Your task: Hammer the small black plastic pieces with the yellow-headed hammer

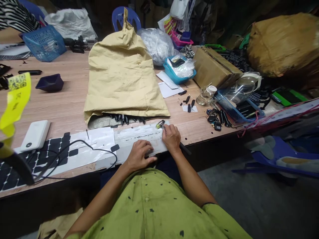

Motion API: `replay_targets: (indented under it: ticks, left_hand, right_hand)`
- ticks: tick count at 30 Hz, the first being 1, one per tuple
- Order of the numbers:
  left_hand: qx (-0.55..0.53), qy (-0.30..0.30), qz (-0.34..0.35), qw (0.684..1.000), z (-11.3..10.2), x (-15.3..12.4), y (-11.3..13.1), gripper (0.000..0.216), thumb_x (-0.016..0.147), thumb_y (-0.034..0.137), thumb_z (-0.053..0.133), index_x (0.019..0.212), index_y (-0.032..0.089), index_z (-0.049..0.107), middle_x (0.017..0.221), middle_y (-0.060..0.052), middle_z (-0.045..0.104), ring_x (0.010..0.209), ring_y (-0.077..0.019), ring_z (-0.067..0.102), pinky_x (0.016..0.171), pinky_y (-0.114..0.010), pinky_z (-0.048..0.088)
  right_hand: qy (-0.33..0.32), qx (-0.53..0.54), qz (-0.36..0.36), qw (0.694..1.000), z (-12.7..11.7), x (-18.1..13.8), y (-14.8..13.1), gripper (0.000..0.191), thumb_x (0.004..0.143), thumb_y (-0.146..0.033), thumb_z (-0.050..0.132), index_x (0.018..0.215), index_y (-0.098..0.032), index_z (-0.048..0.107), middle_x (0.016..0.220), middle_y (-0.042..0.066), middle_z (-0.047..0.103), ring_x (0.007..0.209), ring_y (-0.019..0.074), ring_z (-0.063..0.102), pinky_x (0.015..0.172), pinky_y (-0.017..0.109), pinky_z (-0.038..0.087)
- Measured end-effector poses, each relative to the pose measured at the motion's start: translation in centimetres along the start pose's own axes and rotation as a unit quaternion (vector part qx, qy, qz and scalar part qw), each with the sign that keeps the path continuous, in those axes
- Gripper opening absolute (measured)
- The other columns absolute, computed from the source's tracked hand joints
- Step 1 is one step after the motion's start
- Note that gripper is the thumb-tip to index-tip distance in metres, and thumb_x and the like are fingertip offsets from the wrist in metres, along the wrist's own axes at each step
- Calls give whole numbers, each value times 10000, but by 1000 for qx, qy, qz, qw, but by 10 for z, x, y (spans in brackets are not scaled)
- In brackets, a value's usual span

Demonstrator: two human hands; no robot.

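My right hand [171, 136] is wrapped round a small hammer [160, 124]. The hammer's shiny head with a yellow-green tint lies over the white sheet, and its black handle sticks out beyond my wrist. My left hand [141, 153] rests at the table's front edge, thumb and slightly bent fingers apart, with nothing visible in it. Both hands are on or over a worn white sheet [129, 141] along the edge. Just behind it, several black pen-like pieces [127, 119] poke out from the mouth of a tan cloth sack [122, 76].
At left are a white power bank [36, 135], a black cable [82, 141], a yellow tag [15, 103] and a dark purple tray [51, 83]. At right stand a glass jar [206, 96], small black parts [189, 108], a blue basket [240, 108] and a cardboard box [211, 68].
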State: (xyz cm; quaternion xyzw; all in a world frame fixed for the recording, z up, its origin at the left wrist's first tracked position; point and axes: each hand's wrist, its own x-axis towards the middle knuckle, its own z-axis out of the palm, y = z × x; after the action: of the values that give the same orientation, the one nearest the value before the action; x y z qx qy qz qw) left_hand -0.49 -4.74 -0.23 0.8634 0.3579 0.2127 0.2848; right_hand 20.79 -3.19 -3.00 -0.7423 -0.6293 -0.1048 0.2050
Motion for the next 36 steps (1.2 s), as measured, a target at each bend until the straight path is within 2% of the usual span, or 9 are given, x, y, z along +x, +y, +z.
replay_targets:
  ticks: [3, 6, 10, 14, 18, 22, 26, 31, 36]
  left_hand:
    - [20, 88, -158, 983, -10, 36, -8, 267, 927, 469, 601, 994, 240, 722, 931, -71, 721, 904, -250, 642, 811, -378, 507]
    - [83, 148, -305, 937, -22, 78, -15, 251, 909, 450, 608, 931, 228, 724, 927, -87, 733, 960, -292, 657, 818, -396, 506]
    - [126, 168, -369, 905, -29, 119, -20, 230, 853, 432, 656, 801, 216, 713, 989, -127, 753, 1049, -356, 648, 887, -468, 484]
    - [118, 174, -359, 909, -28, 125, -29, 171, 788, 363, 684, 714, 209, 686, 908, -139, 753, 982, -376, 656, 831, -481, 473]
    - [127, 177, -291, 932, -29, 98, -36, 112, 738, 325, 707, 699, 229, 665, 839, -84, 739, 888, -320, 645, 782, -424, 462]
    - [108, 113, -213, 964, -32, 61, -31, 87, 733, 304, 711, 739, 242, 651, 806, -39, 712, 856, -266, 624, 772, -375, 459]
    - [56, 60, -188, 979, -26, 37, -24, 64, 754, 257, 680, 810, 237, 657, 805, -21, 696, 841, -247, 613, 800, -372, 469]
    - [51, 67, -174, 981, -16, 34, -28, 133, 794, 268, 680, 917, 228, 708, 845, -28, 700, 867, -244, 609, 835, -384, 456]
    - [47, 80, -164, 982, -11, 35, -33, 120, 821, 305, 682, 911, 247, 736, 857, -29, 708, 882, -244, 604, 843, -390, 445]
  right_hand:
    - [-6, -4, 2, 1000, 2, 0, 0, 280, 949, -160, 505, 1150, -204, 695, 950, 91, 606, 915, 244, 503, 744, 324, 369]
    - [-9, -7, -1, 1000, 2, 1, 0, 266, 948, -162, 509, 1131, -206, 698, 949, 88, 606, 913, 240, 502, 749, 322, 368]
    - [-6, 1, -5, 1000, 1, 2, -1, 261, 941, -161, 514, 1121, -205, 698, 939, 86, 608, 903, 238, 505, 743, 322, 372]
    - [-6, 10, -1, 1000, 0, 3, -2, 245, 940, -167, 515, 1096, -204, 699, 932, 90, 612, 903, 242, 512, 737, 326, 377]
    - [-11, 19, 5, 1000, -1, 3, -3, 234, 938, -166, 514, 1080, -205, 695, 940, 94, 614, 910, 246, 511, 738, 327, 380]
    - [-16, 26, 5, 1000, -1, 4, -3, 249, 942, -169, 508, 1100, -198, 699, 947, 98, 614, 908, 247, 510, 755, 329, 384]
    - [-36, 40, 13, 998, -3, 6, 3, 267, 913, -174, 556, 1129, -197, 710, 973, 98, 612, 892, 241, 516, 774, 330, 402]
    - [-55, 45, 43, 997, -9, 0, 14, 255, 866, -208, 649, 1113, -209, 714, 976, 84, 616, 902, 240, 537, 761, 325, 409]
    - [-58, 61, 45, 996, -17, -9, 19, 132, 908, -181, 579, 973, -209, 691, 949, 76, 628, 896, 226, 569, 760, 316, 432]
